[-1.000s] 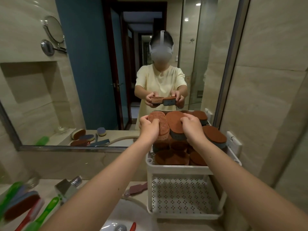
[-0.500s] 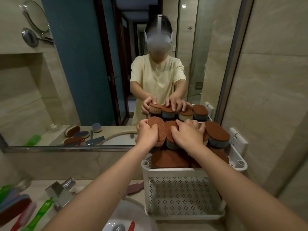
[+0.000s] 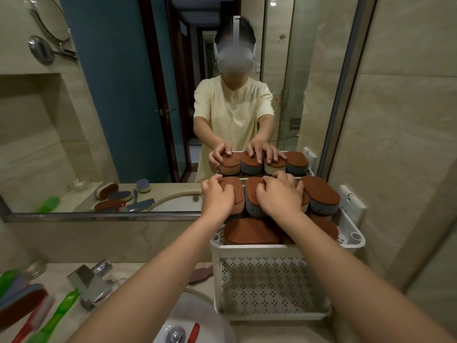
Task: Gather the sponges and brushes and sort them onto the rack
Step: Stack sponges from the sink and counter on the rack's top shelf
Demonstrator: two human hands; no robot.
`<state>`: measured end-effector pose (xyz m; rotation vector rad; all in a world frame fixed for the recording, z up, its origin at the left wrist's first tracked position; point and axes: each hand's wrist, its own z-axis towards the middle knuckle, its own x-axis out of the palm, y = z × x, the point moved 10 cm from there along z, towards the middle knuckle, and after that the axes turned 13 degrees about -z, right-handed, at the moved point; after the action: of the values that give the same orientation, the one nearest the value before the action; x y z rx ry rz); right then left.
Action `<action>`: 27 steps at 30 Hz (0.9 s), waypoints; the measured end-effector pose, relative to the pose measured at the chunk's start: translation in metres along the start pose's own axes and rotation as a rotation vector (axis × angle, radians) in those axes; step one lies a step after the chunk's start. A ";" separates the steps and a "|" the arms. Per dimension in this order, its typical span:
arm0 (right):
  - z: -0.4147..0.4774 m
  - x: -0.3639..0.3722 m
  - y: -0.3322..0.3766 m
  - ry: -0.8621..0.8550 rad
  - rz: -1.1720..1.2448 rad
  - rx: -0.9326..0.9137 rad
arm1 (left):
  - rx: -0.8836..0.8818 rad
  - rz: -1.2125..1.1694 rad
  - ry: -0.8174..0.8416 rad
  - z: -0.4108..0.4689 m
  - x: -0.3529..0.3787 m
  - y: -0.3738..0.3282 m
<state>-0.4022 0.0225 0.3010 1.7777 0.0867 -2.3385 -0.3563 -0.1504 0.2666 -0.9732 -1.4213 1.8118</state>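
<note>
Left fingers [image 3: 212, 183] curl round the end sponge [image 3: 235, 194], grasping it. Right fingers [image 3: 284, 179] lie spread over the grey sponge [image 3: 251, 199] beside it, pressing down rather than pinching. A second ago both sponges were held up above the rack [image 3: 247, 246]. Now they sit in the back row of its top tier, touching each other and crowded against the sponges already there. I judge these two placed, needing only to be let go. Another sponge [image 3: 22, 300] and the brushes [image 3: 57, 315] lie on the desk [image 3: 138, 267] by the tap [image 3: 89, 285], well apart from the rack, so the gathering looks far from done.
</note>
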 end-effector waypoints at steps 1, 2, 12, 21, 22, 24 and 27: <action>0.000 0.000 -0.001 0.000 0.011 0.003 | 0.001 -0.013 0.018 -0.001 0.001 0.000; 0.000 -0.002 0.000 -0.005 0.026 0.002 | -0.002 -0.025 0.040 -0.002 0.001 0.001; -0.039 -0.030 0.031 -0.194 0.294 -0.153 | -0.025 -0.211 0.023 -0.026 -0.024 0.003; -0.116 -0.039 0.097 -0.199 0.562 -0.412 | 0.094 -0.384 -0.192 -0.088 -0.098 0.007; -0.126 -0.039 0.105 -0.198 0.591 -0.433 | 0.092 -0.391 -0.218 -0.096 -0.108 0.012; -0.144 -0.039 0.122 -0.184 0.643 -0.474 | 0.080 -0.415 -0.263 -0.111 -0.129 0.025; -0.171 -0.030 0.152 -0.136 0.706 -0.543 | 0.067 -0.441 -0.340 -0.133 -0.163 0.047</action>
<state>-0.2027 -0.0931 0.2945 1.1340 0.0530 -1.7015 -0.1586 -0.2287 0.2291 -0.2858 -1.6109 1.7207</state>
